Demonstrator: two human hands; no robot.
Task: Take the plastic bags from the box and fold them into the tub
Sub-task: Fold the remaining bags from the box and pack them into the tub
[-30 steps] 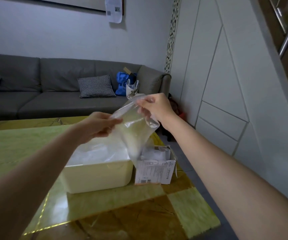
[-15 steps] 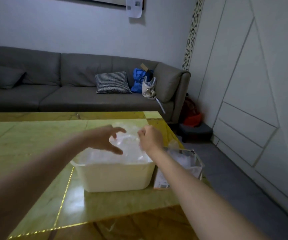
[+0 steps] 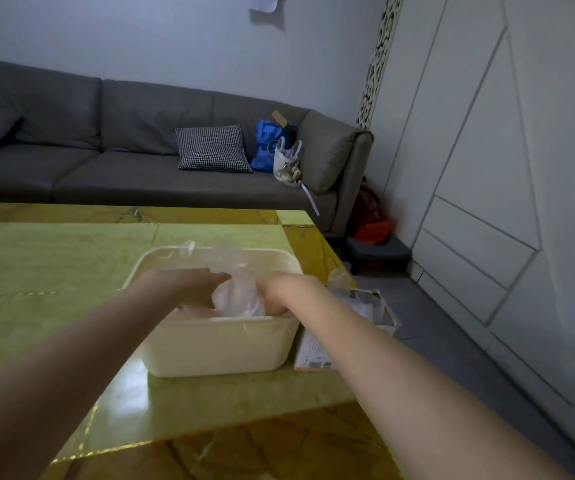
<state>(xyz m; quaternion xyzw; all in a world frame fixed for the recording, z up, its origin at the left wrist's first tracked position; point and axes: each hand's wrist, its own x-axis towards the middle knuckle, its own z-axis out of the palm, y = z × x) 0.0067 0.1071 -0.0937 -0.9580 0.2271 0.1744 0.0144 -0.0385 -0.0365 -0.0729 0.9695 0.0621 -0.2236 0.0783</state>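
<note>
Living room, dim light. Glossy green-and-amber tiled table [image 3: 54, 271], grey sofa [image 3: 106, 161] along the far wall, white panelled wall on the right.

Plastic bags [image 3: 241, 292]: a clear, crumpled heap lying in the cream tub [image 3: 217, 348], which stands near the table's right edge. One loose corner pokes above the far rim. No single bag can be told apart from the heap; fold state unclear.

Left hand [image 3: 192, 289]: inside the tub, palm down, fingers stretched toward the middle and lying on the plastic, apparently pressing it flat. Right hand [image 3: 275, 292]: also in the tub, at the right end, knuckles up, fingers curled down into the bags; whether it pinches a bag or only pushes, I cannot tell, the near wall and the plastic hide the fingertips.

Box [image 3: 365, 317]: small cardboard carton, top torn open, touching or just beside the tub's right wall, with pale plastic showing inside.

Key relation: the box lies to the right of both hands, beyond the tub's right rim. The right hand is clearly nearer; the left would have to cross over the tub. Tub's long axis runs left-right, so the hands sit side by side along it.

Judgement: a bag is being tucked down; the next fetch most likely falls to the right hand, a short sideways reach.

Further off: checked cushion [image 3: 211, 148], blue bag [image 3: 265, 143] at the sofa's end.
</note>
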